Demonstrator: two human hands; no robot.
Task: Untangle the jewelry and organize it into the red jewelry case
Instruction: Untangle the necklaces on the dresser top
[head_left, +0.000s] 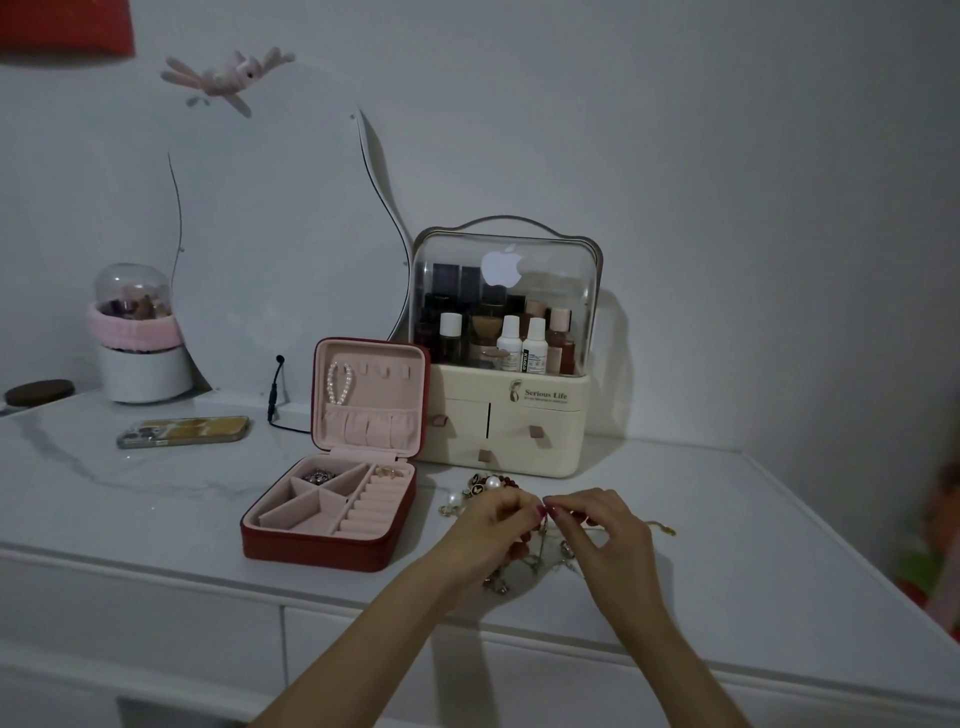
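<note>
The red jewelry case (311, 545) stands open on the white dresser, pink inside. A pearl bracelet (340, 383) hangs in its lid, a silver piece (318, 476) lies in a rear compartment and a gold piece (388, 472) lies above the ring rolls. To its right lies a tangled heap of jewelry (480, 491) with pearls, charms and dark red beads; a gold chain (662, 529) trails out to the right. My left hand (493, 525) and my right hand (597, 525) hover over the heap, fingertips meeting, each pinching part of the tangle.
A cream cosmetics organizer (509, 415) with a clear lid stands behind the case. A wavy mirror (275, 234) leans on the wall, a phone (184, 431) lies at the left, and a pink-banded domed pot (135, 338) stands further left. The dresser's front edge (363, 603) runs below my hands.
</note>
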